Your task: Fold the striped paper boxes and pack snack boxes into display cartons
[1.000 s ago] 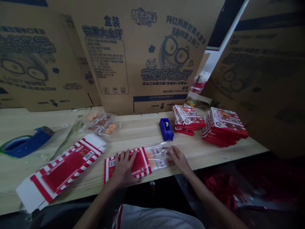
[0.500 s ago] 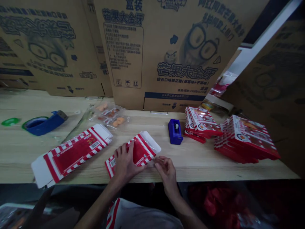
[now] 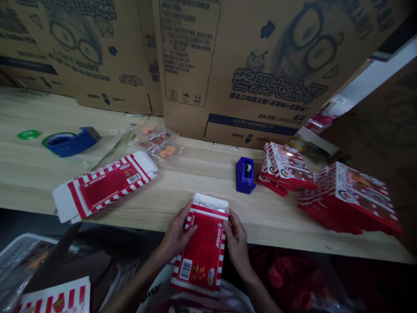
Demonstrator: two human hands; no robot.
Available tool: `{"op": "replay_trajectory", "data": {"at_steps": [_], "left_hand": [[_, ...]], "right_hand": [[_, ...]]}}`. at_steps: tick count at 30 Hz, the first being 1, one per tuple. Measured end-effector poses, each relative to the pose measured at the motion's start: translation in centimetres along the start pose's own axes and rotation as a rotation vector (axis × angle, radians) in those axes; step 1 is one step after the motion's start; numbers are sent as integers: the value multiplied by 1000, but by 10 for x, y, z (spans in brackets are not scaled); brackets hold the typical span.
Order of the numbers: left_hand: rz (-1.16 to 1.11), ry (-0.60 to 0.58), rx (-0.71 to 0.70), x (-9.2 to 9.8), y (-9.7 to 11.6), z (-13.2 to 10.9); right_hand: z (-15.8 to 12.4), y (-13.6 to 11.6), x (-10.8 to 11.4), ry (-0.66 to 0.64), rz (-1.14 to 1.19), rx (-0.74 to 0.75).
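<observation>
A red carton with striped red-and-white edges (image 3: 203, 243) is held between both hands at the table's front edge, its white end flap up and away from me. My left hand (image 3: 179, 232) grips its left side, thumb lying on the red face. On the opposite side, my right hand (image 3: 236, 234) closes on the upper right edge near the flap. A strip of clear plastic shows at the opening under the flap. The lower end of the carton hangs over the front edge, in front of my body.
Flat striped cartons (image 3: 107, 187) lie to the left, below a blue tape dispenser (image 3: 71, 141) and a green ring (image 3: 28, 134). Bagged candies (image 3: 159, 141) sit behind. A purple tape dispenser (image 3: 245, 175) and stacks of finished-looking boxes (image 3: 350, 198) stand right. Large cardboard boxes (image 3: 260, 69) line the back.
The carton has turned from lying slanted on the table to pointing away from me, and has come nearer my body. My right hand has moved onto its right edge. The camera view has shifted.
</observation>
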State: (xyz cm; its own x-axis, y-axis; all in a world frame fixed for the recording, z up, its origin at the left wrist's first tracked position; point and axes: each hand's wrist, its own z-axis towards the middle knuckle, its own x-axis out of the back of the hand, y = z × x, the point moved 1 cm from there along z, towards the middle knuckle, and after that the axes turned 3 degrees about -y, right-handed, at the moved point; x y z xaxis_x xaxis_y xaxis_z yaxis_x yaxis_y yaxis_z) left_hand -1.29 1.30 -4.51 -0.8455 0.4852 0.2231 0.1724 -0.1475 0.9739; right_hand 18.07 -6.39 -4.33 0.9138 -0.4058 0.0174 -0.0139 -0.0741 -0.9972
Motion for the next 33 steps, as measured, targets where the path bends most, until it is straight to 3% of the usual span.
{"op": "replay_trajectory", "data": {"at_steps": [5, 12, 16, 19, 23, 26, 31, 33], "left_hand": [[-336, -23, 84, -1, 4, -1], [-532, -144, 103, 1, 6, 0], [-513, -158, 104, 0, 6, -1], [-339, -157, 113, 0, 9, -3], [-101, -59, 55, -1, 15, -1], [-96, 77, -12, -3, 16, 3], [-253, 205, 94, -7, 14, 7], [-251, 248, 109, -4, 14, 7]], "right_hand": [[0, 3, 0, -6, -76, -19], [3, -1, 5, -56, -39, -40], [1, -4, 8, -79, -60, -24], [1, -6, 9, -138, -112, 36], [5, -10, 10, -239, -178, 141], [10, -13, 9, -238, -206, 212], [19, -15, 0, -92, -33, 97], [22, -18, -4, -134, -12, 67]]}}
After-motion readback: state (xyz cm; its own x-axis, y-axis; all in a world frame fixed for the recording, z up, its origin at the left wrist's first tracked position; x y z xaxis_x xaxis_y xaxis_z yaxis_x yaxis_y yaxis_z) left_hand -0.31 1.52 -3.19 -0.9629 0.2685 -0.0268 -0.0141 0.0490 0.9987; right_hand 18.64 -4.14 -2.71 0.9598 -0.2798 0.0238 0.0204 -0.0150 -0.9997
